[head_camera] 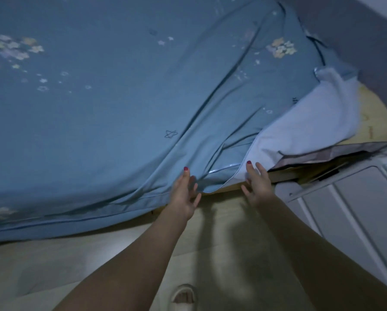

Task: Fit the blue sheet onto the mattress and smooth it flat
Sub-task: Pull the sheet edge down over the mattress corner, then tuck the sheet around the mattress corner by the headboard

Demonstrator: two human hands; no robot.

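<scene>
I can't read any text from here. The blue sheet (120, 97) carries printed flower clusters, small stars and a line-drawn star with a ring, and near its folded-back corner there is a short dark mark that may be lettering, but it is too small and blurred for me to make out. On the yellow mattress (372, 122) I see faint brownish marks, possibly a logo or word, also illegible.

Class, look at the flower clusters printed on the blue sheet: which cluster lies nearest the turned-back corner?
The cluster at upper right of the blue sheet, just above the folded-back pale underside. The other large cluster sits far left.
</scene>
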